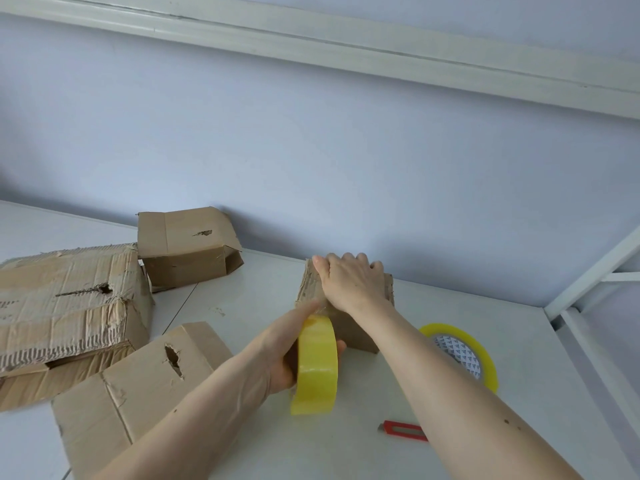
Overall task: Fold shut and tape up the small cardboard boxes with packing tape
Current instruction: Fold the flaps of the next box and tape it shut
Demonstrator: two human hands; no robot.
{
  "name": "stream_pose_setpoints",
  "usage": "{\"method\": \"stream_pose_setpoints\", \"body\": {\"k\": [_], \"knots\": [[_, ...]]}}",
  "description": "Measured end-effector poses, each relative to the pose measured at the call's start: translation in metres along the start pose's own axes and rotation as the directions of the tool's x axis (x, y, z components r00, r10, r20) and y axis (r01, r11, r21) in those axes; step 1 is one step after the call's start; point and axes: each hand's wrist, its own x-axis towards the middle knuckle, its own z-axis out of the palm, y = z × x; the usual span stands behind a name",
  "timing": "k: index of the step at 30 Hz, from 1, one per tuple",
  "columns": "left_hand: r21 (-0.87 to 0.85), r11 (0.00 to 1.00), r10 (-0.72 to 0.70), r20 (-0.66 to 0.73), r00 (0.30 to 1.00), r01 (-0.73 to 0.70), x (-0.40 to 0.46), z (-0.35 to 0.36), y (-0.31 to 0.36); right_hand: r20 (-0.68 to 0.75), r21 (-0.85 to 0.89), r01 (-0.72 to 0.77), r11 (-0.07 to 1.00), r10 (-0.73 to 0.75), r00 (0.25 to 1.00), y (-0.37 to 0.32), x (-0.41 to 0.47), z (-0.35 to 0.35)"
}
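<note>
So we're mid-way through taping the first one I reckon; the small box [349, 303] sits in the middle of the white surface [519, 358], close to the far wall, flaps folded down, and the right hand [353, 282] lies flat on top of it with fingers spread, pressing the lid shut; the left hand [291, 351] grips the yellow tape roll [317, 365] right against the near-left side of that box, and a bit of clear tape looks stretched from roll to cardboard, though it's hard to see for sure; the strip isn't cut yet as far as I can tell.

Still left: three more boxes on the left; a big battered box [65, 303] at the left edge, an open-ended box [187, 251] behind it by the wall with its flaps hanging out, and a torn box [138, 386] nearest me; none look taped. Can't see inside any of them, so no idea if they hold anything.

A spare tape roll [460, 351] lies just right of the small box, and a red cutter [403, 429] sits near, between my arms; handy for slicing the tape next, I'd guess.
</note>
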Motion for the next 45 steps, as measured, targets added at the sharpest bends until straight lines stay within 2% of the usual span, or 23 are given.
{"method": "stream_pose_setpoints", "body": {"k": [3,5,6,7,9,12,17,20,24,26,30,36,39,42,45], "knots": [[-0.03,1.0,0.003,-0.005,1.0,-0.003,-0.001,0.0,-0.001,-0.048,0.105,0.011,0.994,-0.006,0.999,0.003,0.007,0.0],[-0.038,0.999,0.003,-0.003,1.0,-0.003,0.001,-0.002,-0.002,-0.156,0.286,0.084,0.955,-0.04,0.987,0.008,0.001,-0.004],[-0.04,0.999,0.004,0.002,1.0,-0.004,0.001,-0.002,-0.003,-0.212,0.323,0.131,0.937,-0.063,0.975,0.011,-0.005,-0.007],[-0.038,0.999,0.006,0.006,1.0,-0.005,-0.001,-0.001,-0.003,-0.241,0.287,0.161,0.944,-0.092,0.966,0.014,-0.012,-0.01],[-0.038,0.999,0.005,0.024,1.0,-0.004,-0.001,-0.002,-0.002,-0.207,0.107,0.167,0.98,-0.142,0.968,0.019,-0.03,-0.012],[-0.059,0.998,0.004,0.046,0.999,-0.002,0.0,-0.003,0.0,-0.14,-0.023,0.112,0.993,-0.114,0.984,0.023,-0.049,0.001],[0.032,0.996,0.086,0.083,0.993,-0.089,-0.007,-0.011,-0.012,-0.305,-0.073,0.039,0.997,-0.06,0.951,0.019,-0.046,0.018],[0.116,0.98,0.151,0.072,0.986,-0.159,-0.01,-0.018,-0.018,-0.349,-0.101,0.039,0.994,-0.073,0.934,0.018,-0.04,0.023],[0.111,0.976,0.184,0.043,0.982,-0.188,-0.017,-0.011,-0.015,-0.425,-0.134,0.052,0.99,-0.104,0.899,0.02,-0.037,0.025],[0.125,0.972,0.201,0.009,0.98,-0.201,-0.016,-0.009,-0.013,-0.44,-0.139,0.057,0.989,-0.113,0.891,0.02,-0.034,0.024],[0.261,0.932,0.257,0.015,0.966,-0.252,-0.021,-0.004,-0.01,-0.434,-0.159,0.068,0.985,-0.132,0.891,0.021,-0.028,0.011],[0.222,0.897,0.375,0.077,0.924,-0.383,-0.036,-0.007,-0.002,-0.465,-0.161,0.062,0.985,-0.131,0.876,0.011,-0.02,-0.036],[0.204,0.926,0.306,0.086,0.948,-0.317,-0.044,-0.011,0.008,-0.441,-0.173,0.059,0.983,-0.13,0.888,0.009,-0.021,-0.049],[0.284,0.952,0.081,0.126,0.989,-0.114,-0.054,-0.016,0.008,-0.404,-0.151,0.059,0.987,-0.116,0.907,0.005,-0.019,-0.06],[0.264,0.962,0.043,0.102,0.994,-0.069,-0.055,-0.013,0.006,-0.236,-0.078,0.067,0.995,-0.084,0.968,0.007,-0.015,-0.064]]}}
